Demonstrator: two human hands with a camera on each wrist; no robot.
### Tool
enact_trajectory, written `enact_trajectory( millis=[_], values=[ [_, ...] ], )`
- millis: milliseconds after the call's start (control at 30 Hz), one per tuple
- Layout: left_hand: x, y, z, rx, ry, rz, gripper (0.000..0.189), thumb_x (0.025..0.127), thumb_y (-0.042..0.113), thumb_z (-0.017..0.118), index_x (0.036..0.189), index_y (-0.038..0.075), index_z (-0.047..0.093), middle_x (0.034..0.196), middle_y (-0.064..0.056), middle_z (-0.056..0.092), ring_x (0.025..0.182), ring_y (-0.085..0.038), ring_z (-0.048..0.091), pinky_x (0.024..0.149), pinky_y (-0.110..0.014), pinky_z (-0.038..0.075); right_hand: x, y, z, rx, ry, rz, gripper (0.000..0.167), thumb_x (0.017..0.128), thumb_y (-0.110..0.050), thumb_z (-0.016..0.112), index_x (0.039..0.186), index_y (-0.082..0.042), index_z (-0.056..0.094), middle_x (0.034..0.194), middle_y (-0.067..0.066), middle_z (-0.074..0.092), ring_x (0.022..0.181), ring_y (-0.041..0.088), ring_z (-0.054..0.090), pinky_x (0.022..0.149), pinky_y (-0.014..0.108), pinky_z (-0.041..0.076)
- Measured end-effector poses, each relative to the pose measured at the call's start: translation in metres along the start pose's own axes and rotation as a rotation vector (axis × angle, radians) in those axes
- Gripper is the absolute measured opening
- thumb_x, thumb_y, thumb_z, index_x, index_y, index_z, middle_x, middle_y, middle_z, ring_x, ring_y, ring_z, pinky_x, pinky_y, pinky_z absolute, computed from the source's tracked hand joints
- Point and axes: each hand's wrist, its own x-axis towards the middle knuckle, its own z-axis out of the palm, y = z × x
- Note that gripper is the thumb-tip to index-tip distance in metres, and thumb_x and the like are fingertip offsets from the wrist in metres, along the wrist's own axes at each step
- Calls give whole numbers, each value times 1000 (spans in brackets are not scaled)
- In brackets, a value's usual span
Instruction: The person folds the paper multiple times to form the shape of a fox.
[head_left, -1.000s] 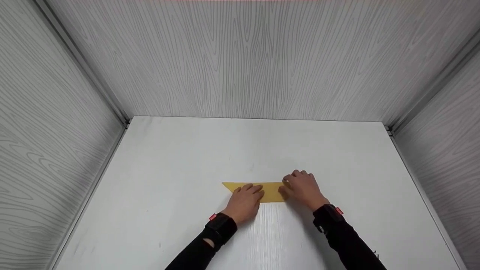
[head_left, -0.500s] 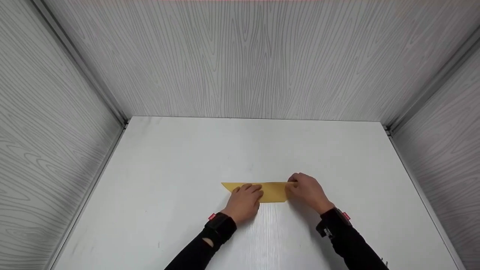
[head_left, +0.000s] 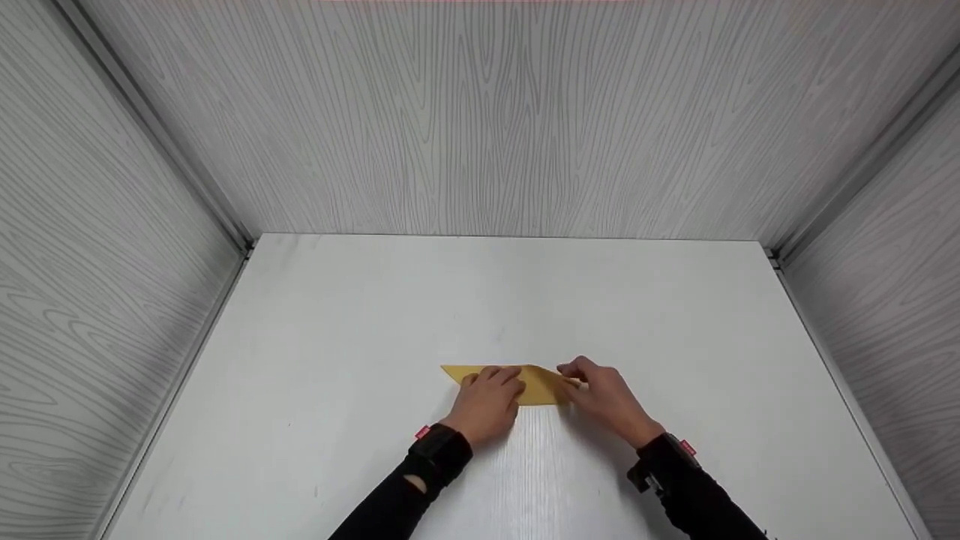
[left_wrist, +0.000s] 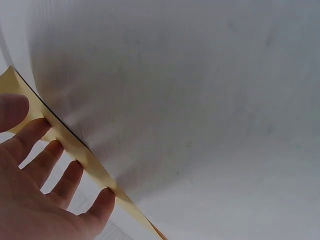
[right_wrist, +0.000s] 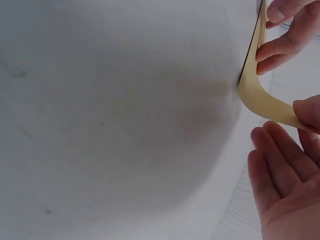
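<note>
A folded strip of yellow paper lies on the white tabletop, its left end a sharp point. My left hand rests on its left half with spread fingers, the fingertips pressing the paper in the left wrist view. At the other end, my right hand pinches the paper's right end between thumb and fingers. That end is lifted and bent toward me; in the right wrist view the yellow paper curves up from the table to the thumb. Part of the strip is hidden under my left hand.
Grey wood-grain panels stand behind the white tabletop and on both sides, with a back wall, a left wall and a right wall. Each wrist wears a black band.
My right hand has slid out to the paper's right end, taken hold of it, and bent it up and toward me, slightly left. The left hand has stayed in place.
</note>
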Motion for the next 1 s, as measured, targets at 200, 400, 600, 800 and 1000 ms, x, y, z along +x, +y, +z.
enact_trajectory(
  millis=[200, 400, 600, 800, 1000],
  values=[
    [0, 1, -3, -11, -10, -4, 30, 105, 23, 55, 132, 18, 68, 152, -2, 55, 138, -27, 50, 106, -55, 44, -4, 2, 5, -4, -41, -132, 18, 93, 0, 73, 93, -9, 58, 123, 17, 73, 112, 30, 72, 87, 43, 59],
    [-1, 1, -4, -24, -9, 7, 30, 105, 20, 54, 131, 17, 69, 151, -3, 55, 137, -28, 50, 106, -55, 43, -6, 2, 11, -27, -99, -271, 22, 92, 5, 73, 97, -5, 54, 129, 20, 69, 116, 30, 70, 86, 41, 60],
    [0, 0, -5, -51, -21, 3, 31, 105, 20, 53, 131, 17, 69, 152, -3, 54, 138, -29, 49, 106, -56, 43, -8, -1, 15, -45, -188, -230, 20, 95, 9, 66, 95, -6, 52, 133, 20, 66, 115, 29, 70, 84, 36, 60],
    [1, -1, -5, -43, -23, -3, 31, 106, 21, 53, 133, 17, 69, 152, -2, 54, 138, -28, 49, 106, -56, 44, -7, -5, 17, -87, -233, -216, 12, 98, 4, 63, 104, -6, 59, 126, 18, 71, 105, 28, 73, 81, 34, 60],
    [0, -1, -6, -28, -38, -5, 32, 106, 22, 55, 134, 18, 69, 153, -2, 53, 139, -27, 48, 106, -57, 44, -8, -5, 19, -113, -225, -288, 16, 99, 5, 63, 112, -2, 61, 113, 17, 75, 98, 28, 74, 78, 35, 61]
  ],
)
